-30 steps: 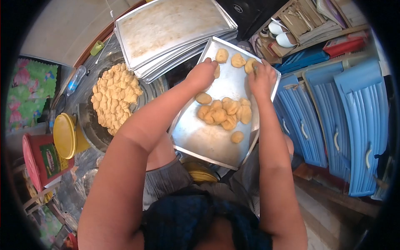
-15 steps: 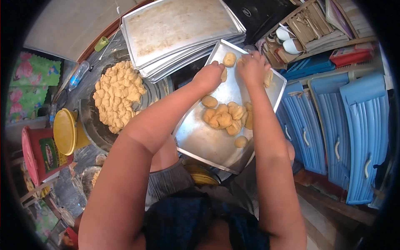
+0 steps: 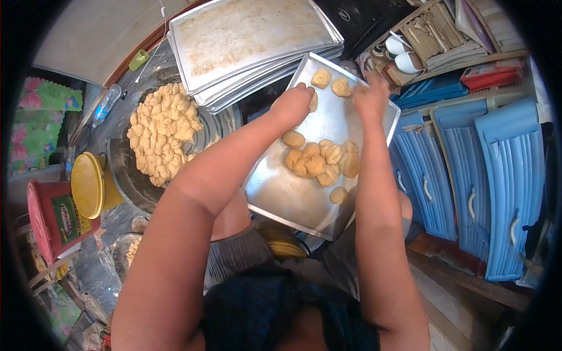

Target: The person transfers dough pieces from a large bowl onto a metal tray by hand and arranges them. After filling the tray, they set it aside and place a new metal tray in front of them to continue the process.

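A metal baking tray (image 3: 293, 213) lies tilted across my lap with dough pieces on it. My left hand (image 3: 294, 106) is closed at the tray's left side, its fingers around a dough piece (image 3: 314, 102) that shows partly beside them. Over the tray's far right edge is my right hand (image 3: 371, 100), its fingertips smeared by motion; whether it holds dough I cannot make out. Two flattened dough pieces, one (image 3: 321, 78) and another (image 3: 341, 87), sit apart at the far end. Nearer me lies a cluster of dough pieces (image 3: 313, 161), with a single round (image 3: 338, 195) below it.
A wide round pan (image 3: 120, 169) at left holds a heap of dough pieces (image 3: 164, 131). Stacked baking trays (image 3: 252, 41) stand beyond. A yellow bucket (image 3: 88, 186), a red bucket (image 3: 50, 216) and a plastic bottle (image 3: 107, 105) are leftward. Blue drawers (image 3: 468, 169) stand at right.
My right hand has moved right and slightly away from the tray's middle, uncovering a flattened dough piece at the far end. My left hand stays nearly in place.
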